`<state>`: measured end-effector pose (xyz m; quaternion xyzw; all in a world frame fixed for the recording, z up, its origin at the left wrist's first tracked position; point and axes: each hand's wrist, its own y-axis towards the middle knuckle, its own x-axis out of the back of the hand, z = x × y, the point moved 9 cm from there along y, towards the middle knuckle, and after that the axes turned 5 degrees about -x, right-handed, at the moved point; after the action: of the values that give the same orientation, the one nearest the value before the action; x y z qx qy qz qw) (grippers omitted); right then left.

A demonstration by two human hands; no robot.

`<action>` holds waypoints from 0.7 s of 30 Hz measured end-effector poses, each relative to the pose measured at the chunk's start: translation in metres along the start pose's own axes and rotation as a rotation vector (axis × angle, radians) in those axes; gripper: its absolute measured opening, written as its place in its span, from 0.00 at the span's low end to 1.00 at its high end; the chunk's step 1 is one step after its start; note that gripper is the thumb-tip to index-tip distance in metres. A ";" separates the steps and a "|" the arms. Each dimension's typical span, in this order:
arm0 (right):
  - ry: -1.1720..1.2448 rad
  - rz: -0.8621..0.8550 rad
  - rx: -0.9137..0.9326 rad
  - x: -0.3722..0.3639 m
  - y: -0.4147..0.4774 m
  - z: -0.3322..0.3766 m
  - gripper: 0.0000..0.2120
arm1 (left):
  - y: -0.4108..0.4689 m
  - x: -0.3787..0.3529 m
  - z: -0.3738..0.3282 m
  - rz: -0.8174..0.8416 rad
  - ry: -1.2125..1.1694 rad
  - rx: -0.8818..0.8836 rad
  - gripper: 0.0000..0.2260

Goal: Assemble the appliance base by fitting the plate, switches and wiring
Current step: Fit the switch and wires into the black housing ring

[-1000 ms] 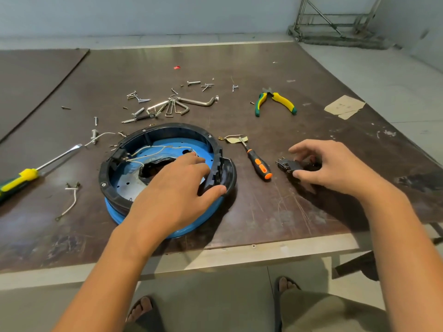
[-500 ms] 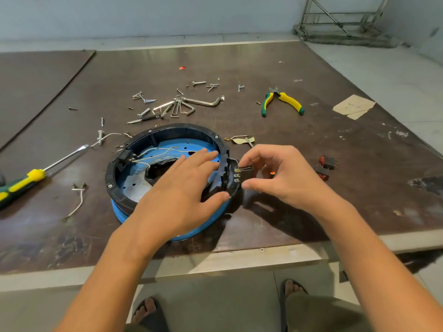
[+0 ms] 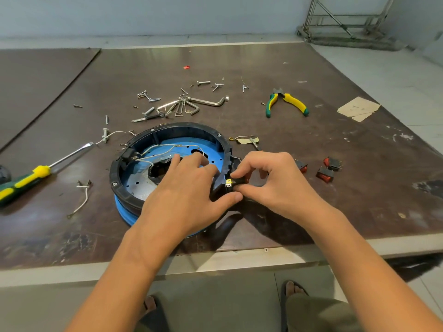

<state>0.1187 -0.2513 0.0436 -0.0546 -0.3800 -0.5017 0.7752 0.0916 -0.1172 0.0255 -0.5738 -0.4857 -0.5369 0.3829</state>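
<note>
On the brown table (image 3: 359, 200), at frame centre: pressing the left hand (image 3: 189, 188) onto the appliance base (image 3: 167, 130), fingers flat inside its ring; pinching a black switch (image 3: 233, 182) (brass terminals showing) at the right rim with the right hand (image 3: 275, 183).

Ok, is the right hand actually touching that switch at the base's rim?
Touching. The head view shows the right hand pinching the switch between thumb and forefinger, right at the black rim of the base.
</note>
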 end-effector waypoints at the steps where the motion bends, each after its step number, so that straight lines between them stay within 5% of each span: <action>1: 0.001 0.000 -0.008 0.000 0.000 -0.001 0.08 | 0.000 -0.001 0.001 0.005 -0.022 0.005 0.37; 7: 0.026 -0.007 -0.016 -0.007 0.001 0.002 0.13 | 0.001 -0.001 0.001 -0.023 -0.112 -0.026 0.31; 16: 0.005 0.060 -0.026 -0.006 0.002 0.001 0.11 | 0.002 0.004 0.002 0.008 -0.190 0.006 0.43; 21: 0.081 0.124 -0.059 0.001 0.001 -0.008 0.13 | -0.002 0.019 0.005 -0.142 -0.352 0.081 0.27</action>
<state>0.1243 -0.2549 0.0387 -0.0805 -0.3290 -0.4654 0.8177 0.0905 -0.1090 0.0436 -0.6072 -0.6055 -0.4343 0.2758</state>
